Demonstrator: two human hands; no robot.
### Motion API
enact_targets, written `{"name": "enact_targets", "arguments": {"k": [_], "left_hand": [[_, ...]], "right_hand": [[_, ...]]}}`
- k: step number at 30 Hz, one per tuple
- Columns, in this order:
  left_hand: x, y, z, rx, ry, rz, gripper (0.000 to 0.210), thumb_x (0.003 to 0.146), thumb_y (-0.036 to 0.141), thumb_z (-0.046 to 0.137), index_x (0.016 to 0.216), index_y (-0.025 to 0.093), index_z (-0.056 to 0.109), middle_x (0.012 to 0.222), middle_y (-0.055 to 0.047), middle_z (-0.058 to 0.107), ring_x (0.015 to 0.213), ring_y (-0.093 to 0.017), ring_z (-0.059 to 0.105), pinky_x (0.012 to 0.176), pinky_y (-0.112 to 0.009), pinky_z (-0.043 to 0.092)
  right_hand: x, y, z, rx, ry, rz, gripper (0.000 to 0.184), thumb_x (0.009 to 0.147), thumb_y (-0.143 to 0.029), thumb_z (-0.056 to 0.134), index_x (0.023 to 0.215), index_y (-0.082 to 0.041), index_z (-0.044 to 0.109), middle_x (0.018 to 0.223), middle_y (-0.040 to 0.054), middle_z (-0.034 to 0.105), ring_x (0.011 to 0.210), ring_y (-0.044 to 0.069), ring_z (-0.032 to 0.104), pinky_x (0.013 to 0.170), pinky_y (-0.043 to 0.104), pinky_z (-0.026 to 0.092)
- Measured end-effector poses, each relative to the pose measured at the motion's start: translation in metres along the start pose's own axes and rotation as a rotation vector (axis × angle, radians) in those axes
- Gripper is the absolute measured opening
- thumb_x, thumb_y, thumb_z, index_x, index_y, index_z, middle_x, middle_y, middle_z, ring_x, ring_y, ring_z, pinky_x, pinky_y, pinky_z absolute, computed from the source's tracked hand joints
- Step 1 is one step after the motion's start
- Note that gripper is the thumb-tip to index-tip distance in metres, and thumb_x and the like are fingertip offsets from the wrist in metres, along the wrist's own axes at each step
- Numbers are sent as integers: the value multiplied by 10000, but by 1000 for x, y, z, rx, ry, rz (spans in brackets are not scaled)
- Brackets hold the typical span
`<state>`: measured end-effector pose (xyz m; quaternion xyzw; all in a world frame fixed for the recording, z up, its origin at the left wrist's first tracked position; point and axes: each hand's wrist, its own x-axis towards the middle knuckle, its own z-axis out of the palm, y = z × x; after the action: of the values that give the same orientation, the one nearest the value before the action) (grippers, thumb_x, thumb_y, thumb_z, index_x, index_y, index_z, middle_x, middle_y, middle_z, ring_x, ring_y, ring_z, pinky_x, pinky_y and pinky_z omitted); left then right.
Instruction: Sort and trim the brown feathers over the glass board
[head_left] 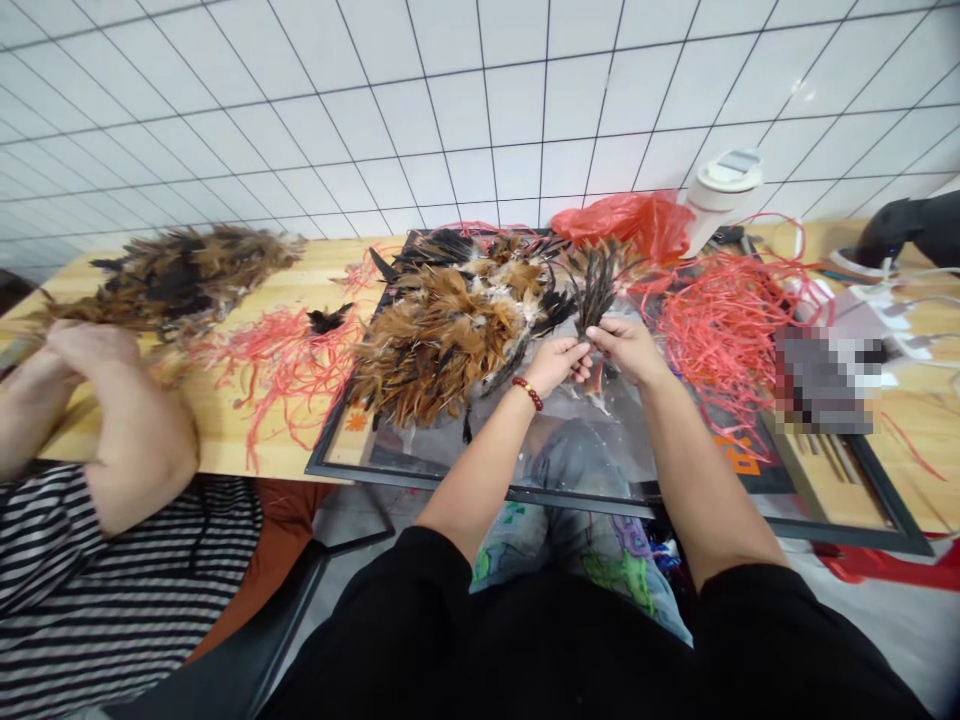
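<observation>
Between my two hands stands a bunch of dark feathers (594,290), tips up and quills down. My left hand (556,366), with a beaded bracelet at the wrist, is closed at the base of the bunch. Pinched against the lower part of the same bunch are the fingers of my right hand (624,348). Pale quill ends show below the fingers. Just left of my hands lies a large heap of brown and black feathers (450,335) on a black-framed glass panel (450,470).
Red plastic string (724,325) is piled to the right, with more string (289,365) on the left. A red bag (630,222) and a white cup (720,200) stand by the tiled wall. On the left, a co-worker's hands (94,350) are near another feather heap (195,275).
</observation>
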<state>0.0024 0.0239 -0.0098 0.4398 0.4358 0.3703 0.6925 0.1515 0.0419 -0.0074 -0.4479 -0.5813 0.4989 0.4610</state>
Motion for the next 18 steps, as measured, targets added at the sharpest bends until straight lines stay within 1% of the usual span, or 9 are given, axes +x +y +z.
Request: {"name": "enact_targets", "arguments": {"k": [3,5,6,8,10,12,14,16,18], "left_hand": [[0,4,-1,-55,77,97,223,933,246,624,752,129,564,603,41,606,463,-46,574,495,-176,434],[2,9,-5,-129,249,257,202,953,268,591,793,147,569,600,61,585,466,-36,560,490,-164,426],[2,12,-8,-172,359,347,199,959,292,582,816,155,574,605,67,578,475,-31,560,495,-157,427],[4,19,-17,-225,570,486,239,953,369,589,828,166,570,615,69,579,492,-30,570,501,-149,427],[5,24,-25,-259,704,573,273,935,419,605,821,175,560,613,72,575,493,-33,575,499,-151,425],[5,28,-32,-290,759,631,265,934,415,607,825,178,557,617,73,579,484,-35,575,491,-154,421],[5,30,-35,-321,777,646,249,941,389,598,820,178,546,611,74,575,469,-35,569,482,-157,414],[4,31,-37,-357,785,636,244,951,368,584,805,180,527,598,78,561,455,-39,560,475,-162,406],[3,33,-39,-388,797,625,258,953,370,581,789,184,508,588,82,542,447,-42,553,473,-165,399]], "right_hand": [[5,1,-2,18,-18,-7,399,686,-557,784,741,-172,693,589,-34,551,526,80,417,531,241,319],[14,4,-4,-21,31,9,386,737,-522,742,910,-177,746,611,-40,559,507,75,376,525,239,312],[20,5,-6,-87,64,22,356,770,-476,717,958,-176,756,628,-35,576,512,79,387,539,243,330],[34,6,-5,-336,107,34,236,809,-329,681,951,-164,774,705,4,655,596,111,506,634,269,415],[48,5,1,-653,70,13,220,818,-216,658,984,-165,792,833,51,729,758,168,622,772,307,465],[58,1,12,-902,-23,-38,332,841,-188,635,1144,-196,771,979,81,755,907,215,663,852,328,473],[64,-2,24,-1086,-129,-78,412,868,-215,616,1267,-230,716,1117,109,739,1015,254,664,860,340,473],[66,-5,30,-1225,-190,-91,385,901,-234,556,1252,-239,715,1182,132,713,1042,277,662,814,345,470],[66,-6,27,-1310,-162,-99,363,931,-215,467,1173,-228,737,1183,138,703,1015,278,666,759,342,454]]}}
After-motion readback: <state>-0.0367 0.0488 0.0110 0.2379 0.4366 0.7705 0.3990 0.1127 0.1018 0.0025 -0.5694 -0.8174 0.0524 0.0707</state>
